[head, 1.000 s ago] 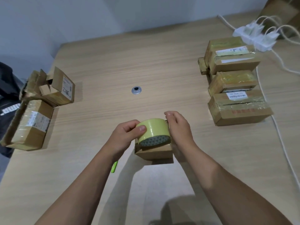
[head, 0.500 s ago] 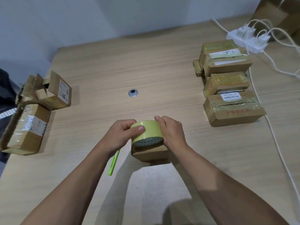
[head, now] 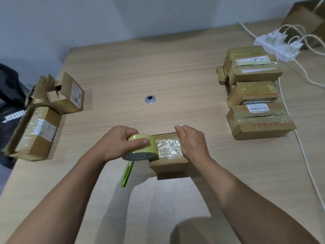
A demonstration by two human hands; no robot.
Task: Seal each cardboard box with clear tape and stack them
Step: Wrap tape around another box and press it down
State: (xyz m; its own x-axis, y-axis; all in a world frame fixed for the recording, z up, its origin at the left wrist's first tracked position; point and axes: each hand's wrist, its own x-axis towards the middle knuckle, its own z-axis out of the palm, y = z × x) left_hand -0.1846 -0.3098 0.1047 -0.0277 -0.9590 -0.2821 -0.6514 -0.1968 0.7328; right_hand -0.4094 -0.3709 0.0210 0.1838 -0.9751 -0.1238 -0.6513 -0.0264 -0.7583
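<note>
Tape roll (head: 140, 147): drawn leftward since the earlier frame, off the lid, with a clear strip (head: 168, 147) stretched out behind it.
Left hand (head: 119, 143): curled round the roll, thumb on its outer face.
Right hand (head: 191, 143): curled over the box's right edge, pinning the tape end.
Small box (head: 168, 163): on the worktop (head: 175, 76), between the hands, under the strip.
Strip's run: left to right, hand to hand.
Next, probably: cutting at the left edge, with the green tool (head: 127, 173) just below the left hand, the nearer one.

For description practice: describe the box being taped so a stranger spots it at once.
On the wooden table, look to the near middle, between the left box group and the right box group. The small box stands alone; only it has clear tape stretched from a yellow roll across its top.
</note>
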